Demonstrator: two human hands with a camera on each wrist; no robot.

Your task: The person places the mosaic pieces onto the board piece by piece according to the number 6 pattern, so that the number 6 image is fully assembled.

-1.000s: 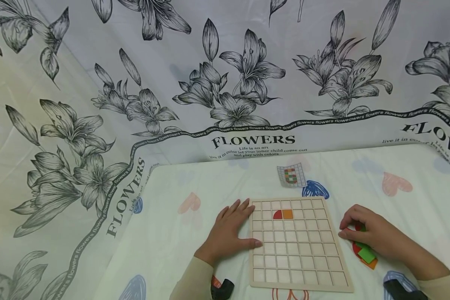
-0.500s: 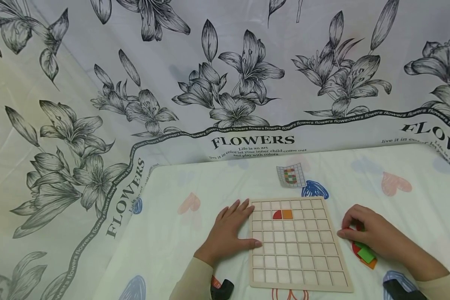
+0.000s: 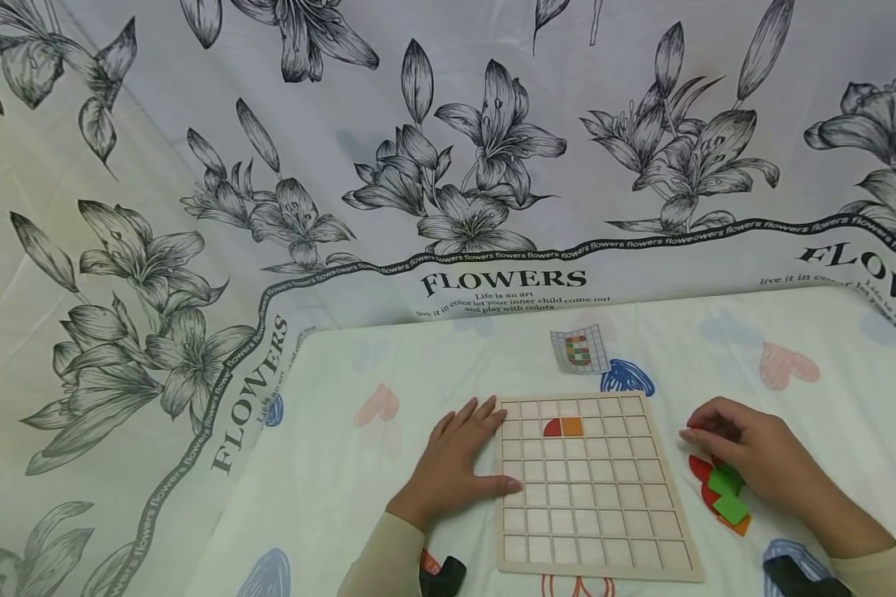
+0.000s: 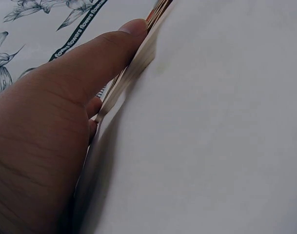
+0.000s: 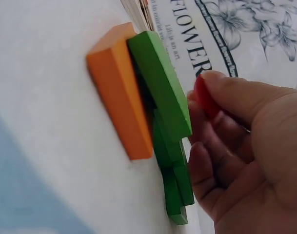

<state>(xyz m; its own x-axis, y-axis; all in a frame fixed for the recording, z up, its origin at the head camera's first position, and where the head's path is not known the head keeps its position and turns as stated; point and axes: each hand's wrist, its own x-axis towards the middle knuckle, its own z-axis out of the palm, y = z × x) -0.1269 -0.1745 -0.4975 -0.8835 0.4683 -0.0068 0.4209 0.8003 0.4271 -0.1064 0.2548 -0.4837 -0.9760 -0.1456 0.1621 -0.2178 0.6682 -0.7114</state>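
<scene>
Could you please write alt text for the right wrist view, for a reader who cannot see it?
A right hand pinches a small red piece between thumb and fingers. Beside it, an orange block and several green blocks lie on a pale cloth; flower-printed fabric with bold black lettering fills the background.

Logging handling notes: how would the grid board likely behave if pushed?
The grid board looks stiff, its edges straight. Lying flat, it would probably slide rather than tip. The left hand, touching its left edge, might resist that.

Floral grey backdrop [image 3: 392,104] behind pale heart-print cloth [image 3: 448,365]
</scene>
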